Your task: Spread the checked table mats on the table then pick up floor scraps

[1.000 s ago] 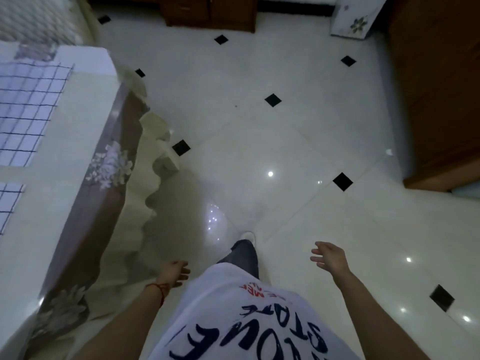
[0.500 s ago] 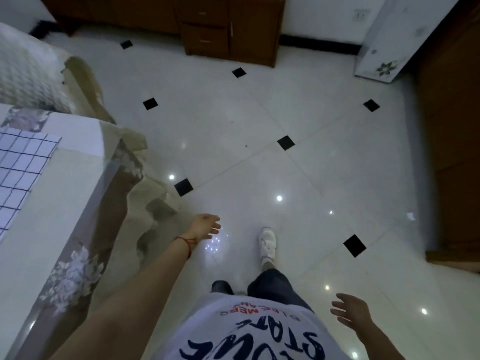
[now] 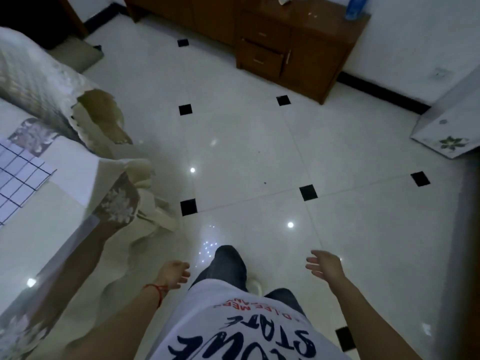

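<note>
A white checked table mat point(image 3: 19, 178) lies flat on the table point(image 3: 46, 242) at the left edge. Two tiny dark scraps lie on the white floor tiles, one point(image 3: 265, 182) near the middle and one point(image 3: 258, 152) a little farther off. My left hand point(image 3: 174, 274) hangs in front of my left thigh with loosely bent fingers, holding nothing. My right hand point(image 3: 324, 266) is out to the right, fingers relaxed and empty. Both hands are well above the floor and short of the scraps.
The table's draped cloth point(image 3: 145, 193) hangs down beside my left leg. A covered chair point(image 3: 39, 81) stands at the far left. A brown wooden cabinet point(image 3: 285, 48) lines the far wall, and a white flower-printed appliance point(image 3: 452, 126) stands at the right.
I have stepped forward and the view has tilted up toward the cabinet. My left hand has dropped back beside my thigh and my right hand has swung forward.
</note>
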Available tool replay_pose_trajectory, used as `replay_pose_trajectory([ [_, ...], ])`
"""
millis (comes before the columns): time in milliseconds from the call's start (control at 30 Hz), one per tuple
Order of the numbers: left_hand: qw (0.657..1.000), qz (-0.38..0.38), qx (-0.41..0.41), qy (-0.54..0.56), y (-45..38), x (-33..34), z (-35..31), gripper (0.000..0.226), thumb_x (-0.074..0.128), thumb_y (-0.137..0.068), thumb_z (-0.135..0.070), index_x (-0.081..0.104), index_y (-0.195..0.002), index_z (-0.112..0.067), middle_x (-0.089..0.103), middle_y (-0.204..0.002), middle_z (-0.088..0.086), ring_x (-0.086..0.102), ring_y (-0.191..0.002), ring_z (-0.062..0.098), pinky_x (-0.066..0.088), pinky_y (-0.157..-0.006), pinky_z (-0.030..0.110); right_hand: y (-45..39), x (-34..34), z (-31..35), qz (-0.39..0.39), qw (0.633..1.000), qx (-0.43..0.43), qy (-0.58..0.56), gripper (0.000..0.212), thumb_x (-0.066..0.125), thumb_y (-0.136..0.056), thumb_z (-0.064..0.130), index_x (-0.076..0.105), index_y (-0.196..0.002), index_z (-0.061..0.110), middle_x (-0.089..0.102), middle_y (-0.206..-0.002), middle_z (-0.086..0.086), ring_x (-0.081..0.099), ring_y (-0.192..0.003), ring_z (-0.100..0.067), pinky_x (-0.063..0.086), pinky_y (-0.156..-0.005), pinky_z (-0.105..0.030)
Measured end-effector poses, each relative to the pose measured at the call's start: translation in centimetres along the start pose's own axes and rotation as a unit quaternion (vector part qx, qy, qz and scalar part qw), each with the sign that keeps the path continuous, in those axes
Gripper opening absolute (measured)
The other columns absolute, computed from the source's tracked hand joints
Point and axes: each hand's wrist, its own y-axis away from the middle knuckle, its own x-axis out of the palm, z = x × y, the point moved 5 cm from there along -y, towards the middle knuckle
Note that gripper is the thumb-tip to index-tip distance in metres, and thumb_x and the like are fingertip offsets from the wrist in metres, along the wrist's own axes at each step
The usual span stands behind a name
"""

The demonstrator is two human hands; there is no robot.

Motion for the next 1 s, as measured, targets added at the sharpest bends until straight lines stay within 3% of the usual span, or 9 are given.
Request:
replay_pose_trajectory([
  [133, 0.999, -0.01, -0.027, 0.035, -3.0, -0.5, -3.7, 0.019, 0.049, -0.092, -0.015, 0.056, -0.102, -0.001, 0.059, -0.08, 0.01, 0.052, -0.068, 0.021, 0.039, -0.061, 0.024, -4.0, 2.5, 7.9, 0.014, 0.999, -0.024, 0.031, 0.03, 0.047, -0.093, 0.01, 0.055, -0.118, -0.005, 0.06, -0.101, -0.022, 0.057, -0.069, -0.025, 0.042, -0.063, -0.027],
  [233, 0.998, -0.014, -0.029, 0.058, -5.6, -1.3, -8.5, 0.016, 0.047, -0.093, -0.016, 0.055, -0.098, -0.003, 0.057, -0.077, 0.008, 0.052, -0.068, 0.02, 0.039, -0.062, 0.024, -6.8, 4.0, 12.7, 0.009, 0.999, -0.024, 0.042, 0.029, 0.048, -0.092, 0.008, 0.056, -0.116, -0.007, 0.059, -0.096, -0.02, 0.055, -0.065, -0.025, 0.041, -0.06, -0.028],
  [500, 0.995, -0.012, 0.016, 0.098, -11.5, -5.1, -27.4, 0.015, 0.047, -0.093, -0.018, 0.055, -0.089, -0.006, 0.058, -0.078, 0.007, 0.052, -0.066, 0.017, 0.039, -0.06, 0.025, -12.9, 6.8, 24.8, 0.011, 0.997, -0.006, 0.071, 0.027, 0.047, -0.093, 0.006, 0.055, -0.115, -0.009, 0.057, -0.097, -0.021, 0.052, -0.065, -0.026, 0.04, -0.059, -0.029],
  [600, 0.992, -0.014, 0.052, 0.112, -13.2, -7.0, -34.8, 0.014, 0.047, -0.093, -0.018, 0.056, -0.092, -0.008, 0.058, -0.076, 0.005, 0.053, -0.067, 0.017, 0.04, -0.061, 0.025, -15.0, 8.2, 29.4, 0.014, 0.996, -0.002, 0.085, 0.017, 0.047, -0.092, 0.004, 0.057, -0.104, -0.004, 0.056, -0.089, -0.017, 0.049, -0.06, -0.024, 0.037, -0.056, -0.028],
  [733, 0.986, -0.029, 0.076, 0.145, -15.5, -9.4, -42.8, 0.019, 0.05, -0.092, -0.017, 0.055, -0.073, -0.015, 0.059, -0.073, 0.003, 0.053, -0.064, 0.015, 0.038, -0.06, 0.023, -18.5, 10.4, 36.1, 0.033, 0.994, -0.003, 0.104, 0.008, 0.049, -0.092, 0.004, 0.055, -0.095, 0.002, 0.054, -0.071, -0.011, 0.05, -0.048, -0.02, 0.038, -0.049, -0.024],
  [833, 0.978, -0.055, 0.068, 0.19, -17.6, -11.0, -46.7, 0.022, 0.049, -0.092, -0.015, 0.054, -0.071, -0.016, 0.058, -0.071, 0.003, 0.052, -0.061, 0.016, 0.037, -0.058, 0.023, -21.9, 12.6, 42.2, 0.053, 0.99, -0.021, 0.132, 0.018, 0.05, -0.092, 0.008, 0.057, -0.107, 0.0, 0.058, -0.087, -0.016, 0.052, -0.062, -0.023, 0.047, -0.066, -0.036],
  [1000, 0.964, -0.078, 0.0, 0.256, -19.9, -11.8, -47.3, 0.015, 0.047, -0.093, -0.017, 0.057, -0.087, -0.008, 0.058, -0.075, 0.006, 0.053, -0.065, 0.018, 0.039, -0.059, 0.025, -25.6, 17.9, 54.0, 0.1, 0.969, -0.063, 0.216, 0.029, 0.048, -0.094, 0.008, 0.054, -0.118, -0.007, 0.057, -0.102, -0.021, 0.053, -0.064, -0.023, 0.04, -0.058, -0.028],
])
